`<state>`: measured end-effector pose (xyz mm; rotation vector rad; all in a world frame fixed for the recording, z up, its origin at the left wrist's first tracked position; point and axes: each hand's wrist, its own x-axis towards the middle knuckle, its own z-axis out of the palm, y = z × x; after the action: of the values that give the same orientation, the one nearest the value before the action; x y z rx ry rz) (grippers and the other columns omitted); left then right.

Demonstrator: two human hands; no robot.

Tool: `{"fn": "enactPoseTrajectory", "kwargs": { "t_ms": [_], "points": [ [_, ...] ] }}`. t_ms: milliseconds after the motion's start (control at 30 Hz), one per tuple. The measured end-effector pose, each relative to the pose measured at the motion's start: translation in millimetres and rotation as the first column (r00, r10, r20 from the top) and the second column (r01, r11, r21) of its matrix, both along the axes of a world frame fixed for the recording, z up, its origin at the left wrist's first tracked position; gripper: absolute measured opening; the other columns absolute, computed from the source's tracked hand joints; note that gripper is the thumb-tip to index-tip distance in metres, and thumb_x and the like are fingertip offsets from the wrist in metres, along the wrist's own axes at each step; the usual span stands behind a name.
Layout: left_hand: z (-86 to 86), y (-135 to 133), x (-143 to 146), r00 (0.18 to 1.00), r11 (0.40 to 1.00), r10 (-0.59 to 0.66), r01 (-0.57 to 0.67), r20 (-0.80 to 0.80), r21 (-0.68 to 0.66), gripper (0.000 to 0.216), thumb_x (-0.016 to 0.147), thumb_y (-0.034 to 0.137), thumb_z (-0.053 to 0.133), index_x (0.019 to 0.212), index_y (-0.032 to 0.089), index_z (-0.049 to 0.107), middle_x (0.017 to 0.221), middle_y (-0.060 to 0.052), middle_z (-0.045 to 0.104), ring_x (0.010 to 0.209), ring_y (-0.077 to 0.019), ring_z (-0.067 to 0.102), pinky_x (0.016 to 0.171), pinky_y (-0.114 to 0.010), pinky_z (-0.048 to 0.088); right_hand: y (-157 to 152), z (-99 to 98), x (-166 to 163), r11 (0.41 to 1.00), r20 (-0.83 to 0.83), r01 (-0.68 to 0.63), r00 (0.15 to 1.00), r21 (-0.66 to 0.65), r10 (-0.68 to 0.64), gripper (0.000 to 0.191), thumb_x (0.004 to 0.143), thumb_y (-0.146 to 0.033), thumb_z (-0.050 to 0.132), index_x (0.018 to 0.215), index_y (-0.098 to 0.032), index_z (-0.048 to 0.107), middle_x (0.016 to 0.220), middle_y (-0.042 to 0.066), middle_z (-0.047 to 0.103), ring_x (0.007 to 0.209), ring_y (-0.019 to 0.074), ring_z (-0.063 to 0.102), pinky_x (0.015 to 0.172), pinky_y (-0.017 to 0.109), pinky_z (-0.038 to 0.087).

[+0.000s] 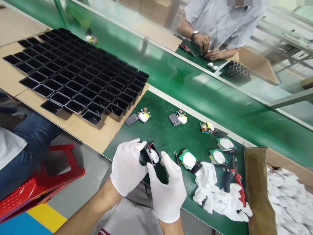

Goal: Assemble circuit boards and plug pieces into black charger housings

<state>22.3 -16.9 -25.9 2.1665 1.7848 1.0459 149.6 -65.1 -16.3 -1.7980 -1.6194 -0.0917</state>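
A small black plastic case [147, 156] with a white pad and red and black wires inside is held just above the green bench. My left hand [128, 166], in a white glove, grips its left side between thumb and fingers. My right hand [169, 186], also gloved, has thumb and forefinger closed on its right end. Tweezers [176, 158] lie right of the case, beside a circuit board with a white pad [189, 159]. Farther back are two boards with grey end plates, one a board on the left [144, 115], the other a board in the middle [181, 117].
Rows of open black cases [83, 78] cover the cardboard at left. Spare white gloves [210, 187], red-handled pliers [239, 187] and a box of white pieces [288, 195] are at right. Across the green conveyor [171, 71] a person works. A red stool [61, 173] stands at left.
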Motion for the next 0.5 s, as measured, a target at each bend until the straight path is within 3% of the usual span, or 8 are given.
{"fn": "enactPoseTrajectory", "kwargs": {
  "t_ms": [133,233,333,400,500],
  "points": [
    [-0.2,0,0,1.000,0.999,-0.023,0.023,-0.002,-0.028,0.034,0.085,0.017,0.067,0.118,0.017,0.072,0.111,-0.013,0.083,0.108,-0.0333,0.079,0.093,-0.046,0.061,6,3.7,0,0.983,0.064,-0.171,0.982,-0.070,0.176,0.029,0.106,-0.029,0.063,0.129,-0.029,0.078,0.129,0.008,0.079,0.104,0.0237,0.080,0.088,0.035,0.066],
    [3.5,-2,-6,0.994,0.995,-0.091,0.092,0.064,-0.023,0.048,0.082,0.028,0.076,0.128,0.019,0.066,0.115,-0.011,0.082,0.106,-0.0340,0.078,0.091,-0.049,0.059,4,6.6,8,0.991,-0.141,-0.112,0.985,-0.071,0.102,0.028,0.103,-0.032,0.068,0.130,-0.027,0.078,0.119,0.007,0.082,0.102,0.0228,0.080,0.090,0.034,0.066],
    [7.3,-6,-18,0.963,0.985,-0.172,0.173,0.207,0.017,0.079,0.078,0.053,0.084,0.144,0.023,0.052,0.120,-0.011,0.080,0.110,-0.0350,0.075,0.097,-0.052,0.056,-4,7.3,24,0.992,-0.280,0.001,0.959,-0.127,-0.037,0.033,0.104,-0.037,0.065,0.131,-0.021,0.074,0.100,0.009,0.083,0.086,0.0247,0.080,0.083,0.039,0.066],
    [7.6,-10,-26,0.940,0.980,-0.198,0.199,0.277,0.026,0.082,0.084,0.064,0.076,0.150,0.025,0.045,0.123,-0.010,0.078,0.114,-0.0344,0.072,0.102,-0.052,0.054,-9,6.4,34,0.988,-0.257,0.018,0.965,-0.155,-0.059,0.041,0.102,-0.042,0.066,0.137,-0.019,0.070,0.106,0.012,0.082,0.095,0.0294,0.079,0.089,0.046,0.065],
    [5.0,-13,-30,0.935,0.977,-0.210,0.211,0.285,0.025,0.068,0.099,0.066,0.056,0.153,0.027,0.043,0.124,-0.009,0.077,0.116,-0.0331,0.070,0.104,-0.052,0.051,-14,4.2,38,0.986,-0.234,-0.037,0.972,-0.162,-0.002,0.058,0.104,-0.047,0.062,0.156,-0.023,0.053,0.124,0.014,0.080,0.110,0.0311,0.078,0.095,0.050,0.064]
  ]
}}
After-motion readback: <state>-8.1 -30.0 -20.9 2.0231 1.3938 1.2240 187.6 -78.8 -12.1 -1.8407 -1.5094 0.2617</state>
